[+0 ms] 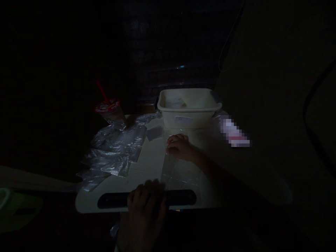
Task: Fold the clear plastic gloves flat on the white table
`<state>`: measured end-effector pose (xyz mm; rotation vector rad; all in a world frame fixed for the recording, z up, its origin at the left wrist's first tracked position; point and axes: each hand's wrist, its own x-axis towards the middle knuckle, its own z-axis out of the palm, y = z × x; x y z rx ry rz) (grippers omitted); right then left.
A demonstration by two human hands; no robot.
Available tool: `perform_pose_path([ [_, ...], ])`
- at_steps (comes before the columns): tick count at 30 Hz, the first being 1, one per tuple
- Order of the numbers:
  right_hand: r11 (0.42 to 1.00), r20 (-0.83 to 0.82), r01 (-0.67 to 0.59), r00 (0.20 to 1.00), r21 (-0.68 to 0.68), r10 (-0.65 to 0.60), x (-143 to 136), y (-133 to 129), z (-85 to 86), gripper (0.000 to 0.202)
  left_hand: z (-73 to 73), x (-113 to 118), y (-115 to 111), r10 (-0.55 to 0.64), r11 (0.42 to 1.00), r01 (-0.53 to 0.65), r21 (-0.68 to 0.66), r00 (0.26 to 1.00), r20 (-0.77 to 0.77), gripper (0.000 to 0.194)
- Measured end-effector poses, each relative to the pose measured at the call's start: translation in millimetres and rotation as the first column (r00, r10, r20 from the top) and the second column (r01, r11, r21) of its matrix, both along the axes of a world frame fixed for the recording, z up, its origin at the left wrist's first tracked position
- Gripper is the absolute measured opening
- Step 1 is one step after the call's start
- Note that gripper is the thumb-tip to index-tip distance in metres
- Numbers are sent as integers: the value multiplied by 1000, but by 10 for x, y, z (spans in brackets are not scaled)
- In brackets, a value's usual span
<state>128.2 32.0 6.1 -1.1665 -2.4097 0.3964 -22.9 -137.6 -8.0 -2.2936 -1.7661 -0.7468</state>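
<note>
Head view: I see the right hand (181, 147) curled on clear film (181, 173), mid-tabletop (147, 169); the left hand (145, 204) covers the black strip (182, 197) at the near edge. I cannot tell either grip. Plastic bags (112, 152) lie piled toward the left edge; handling of the film appears unfinished

Very dim light, pale table (148, 166), dark backdrop (170, 52)

- A single head-worn camera looks forward and down over the surface (144, 171).
- Nearest the lens, at the bottom: the left hand (145, 206).
- Farther off, near mid-frame: the right hand (180, 147).
- Beyond it, above centre: the tub (168, 120).
- The view is wide, taking in both front corners of the surface.
</note>
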Motion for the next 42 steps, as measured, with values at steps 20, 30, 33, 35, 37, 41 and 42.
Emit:
perform_pose_path([
  [20,999,12,-36,999,30,36,-15,6,-45,9,-44,-63,-29,16,1000,-16,-17,1000,5,26],
  [30,996,28,-39,999,76,37,-22,-10,-51,17,19,-60,-29,11,998,-11,-62,1000,0,25],
  [33,998,5,-20,1000,68,20,-28,-19,-44,18,43,-98,-35,3,999,-2,-39,1000,21,20],
  [35,999,-42,19,999,50,-17,-26,-10,-32,16,71,-117,-35,-12,998,13,-57,1000,28,18],
  [37,998,-113,56,992,24,-53,-14,14,-15,14,109,-110,-16,-18,994,21,-109,999,34,23],
  [41,996,-301,90,950,8,-83,43,88,10,20,147,-20,88,-28,974,23,-226,999,-21,44],
  [42,993,-343,115,934,14,-104,64,108,7,21,143,3,118,-48,971,34,-239,997,-52,47],
])
